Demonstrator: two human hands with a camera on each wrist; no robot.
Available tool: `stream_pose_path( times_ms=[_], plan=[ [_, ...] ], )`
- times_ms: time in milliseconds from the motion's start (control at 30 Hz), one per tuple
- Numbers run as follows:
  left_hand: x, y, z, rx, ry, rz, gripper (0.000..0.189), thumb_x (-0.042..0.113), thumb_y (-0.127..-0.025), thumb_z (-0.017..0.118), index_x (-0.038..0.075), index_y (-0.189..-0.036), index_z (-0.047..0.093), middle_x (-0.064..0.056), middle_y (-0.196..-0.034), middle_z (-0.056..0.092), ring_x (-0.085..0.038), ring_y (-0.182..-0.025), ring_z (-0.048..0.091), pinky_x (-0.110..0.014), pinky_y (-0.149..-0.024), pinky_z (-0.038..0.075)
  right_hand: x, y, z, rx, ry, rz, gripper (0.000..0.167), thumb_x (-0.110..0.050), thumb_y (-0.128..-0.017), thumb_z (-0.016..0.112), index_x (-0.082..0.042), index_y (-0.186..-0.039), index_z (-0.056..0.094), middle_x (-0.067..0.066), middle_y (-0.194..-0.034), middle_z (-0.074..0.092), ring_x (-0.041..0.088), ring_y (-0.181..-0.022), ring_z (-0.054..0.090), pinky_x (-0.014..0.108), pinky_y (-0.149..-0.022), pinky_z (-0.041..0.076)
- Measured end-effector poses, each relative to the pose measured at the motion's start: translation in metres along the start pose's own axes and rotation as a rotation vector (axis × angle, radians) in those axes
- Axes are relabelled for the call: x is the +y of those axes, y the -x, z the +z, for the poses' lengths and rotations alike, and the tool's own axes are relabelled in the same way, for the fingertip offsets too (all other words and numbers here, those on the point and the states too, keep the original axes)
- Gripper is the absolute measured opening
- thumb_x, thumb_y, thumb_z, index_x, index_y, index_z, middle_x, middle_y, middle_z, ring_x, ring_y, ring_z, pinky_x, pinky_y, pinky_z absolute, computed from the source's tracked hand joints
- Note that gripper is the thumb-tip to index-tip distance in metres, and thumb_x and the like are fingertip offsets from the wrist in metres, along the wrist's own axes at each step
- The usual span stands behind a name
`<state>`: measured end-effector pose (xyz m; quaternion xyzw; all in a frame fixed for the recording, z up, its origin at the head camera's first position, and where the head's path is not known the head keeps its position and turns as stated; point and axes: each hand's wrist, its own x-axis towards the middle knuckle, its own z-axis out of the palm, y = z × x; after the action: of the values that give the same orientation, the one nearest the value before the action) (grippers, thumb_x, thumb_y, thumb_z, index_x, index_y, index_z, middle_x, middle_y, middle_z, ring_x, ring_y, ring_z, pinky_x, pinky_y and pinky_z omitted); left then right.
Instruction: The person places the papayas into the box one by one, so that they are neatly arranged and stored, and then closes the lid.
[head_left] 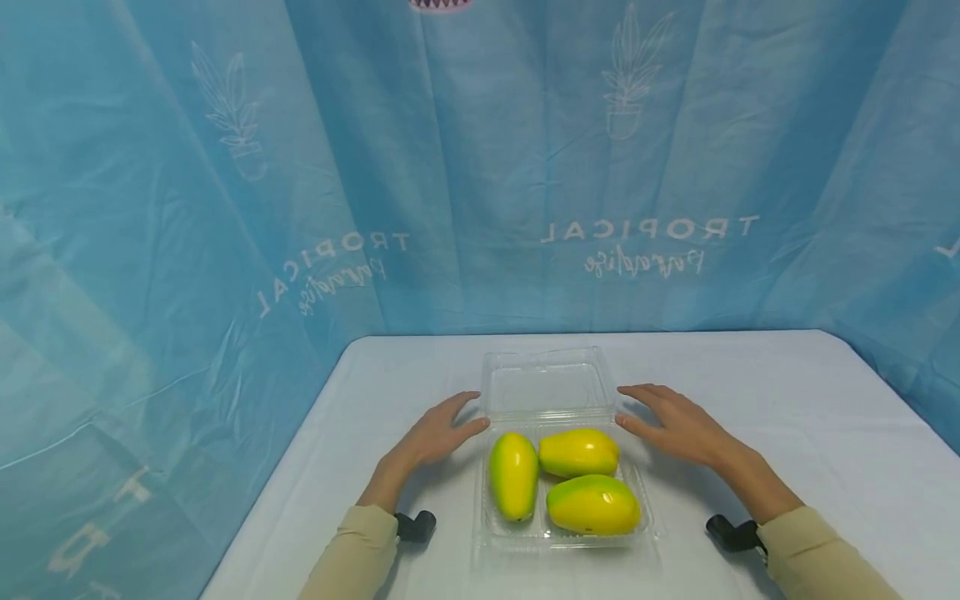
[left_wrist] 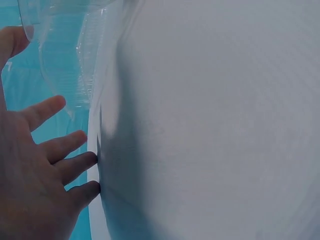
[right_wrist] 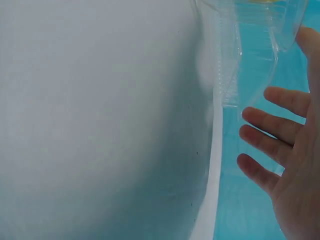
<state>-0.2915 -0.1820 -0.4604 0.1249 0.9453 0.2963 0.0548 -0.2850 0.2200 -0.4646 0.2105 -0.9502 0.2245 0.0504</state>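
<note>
A clear plastic clamshell container [head_left: 491, 529] lies on the white table with its lid [head_left: 547, 387] folded back, away from me. Inside its base are three yellow-green mangoes: one upright mango [head_left: 513, 477] at the left, one sideways mango [head_left: 579, 453] at the back right, and a larger mango [head_left: 593, 505] at the front right. My left hand [head_left: 438, 431] is at the container's left side near the hinge, fingers spread, thumb tip right at the edge. Opposite it, my right hand [head_left: 678, 425] is spread the same way, thumb close to the right edge. Neither hand grips anything.
The white table [head_left: 750, 375] has rounded far corners. Blue printed curtains [head_left: 480, 167] hang behind it and along the sides. A black wrist strap mount [head_left: 416, 527] sits on the left wrist, and another black mount [head_left: 731, 533] on the right.
</note>
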Motion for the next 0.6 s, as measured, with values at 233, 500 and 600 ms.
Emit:
stream_pose_path(
  times_ms=[233,500,600],
  plan=[
    [0.0005,-0.0016,0.0015,-0.006,0.031,-0.005,0.064,0.058,-0.09,0.053,0.027,-0.145,0.042,-0.002,-0.149,0.039,-0.027,-0.137,0.033,-0.055,-0.109,0.026,-0.0011,-0.002,0.0035,-0.015,-0.019,0.038,0.067,-0.06,-0.09,0.054,-0.013,-0.138,0.053,0.01,-0.138,0.051,0.035,-0.127,0.044,0.062,-0.1,0.034],
    [-0.0011,-0.0022,0.0016,0.0,0.051,-0.001,0.063,0.058,-0.091,0.053,0.03,-0.146,0.04,-0.001,-0.15,0.037,-0.026,-0.137,0.032,-0.054,-0.109,0.026,-0.0046,-0.0029,0.0035,-0.038,-0.074,0.063,0.068,-0.06,-0.09,0.054,-0.008,-0.135,0.054,0.009,-0.13,0.057,0.031,-0.121,0.05,0.058,-0.098,0.039],
    [-0.0004,-0.0017,0.0009,-0.005,0.064,0.006,0.064,0.057,-0.091,0.053,0.031,-0.147,0.039,-0.002,-0.151,0.036,-0.027,-0.138,0.032,-0.054,-0.108,0.027,-0.0064,-0.0027,0.002,-0.043,-0.101,0.064,0.068,-0.056,-0.09,0.057,-0.008,-0.137,0.051,0.009,-0.129,0.057,0.03,-0.119,0.052,0.057,-0.096,0.041]
  ],
)
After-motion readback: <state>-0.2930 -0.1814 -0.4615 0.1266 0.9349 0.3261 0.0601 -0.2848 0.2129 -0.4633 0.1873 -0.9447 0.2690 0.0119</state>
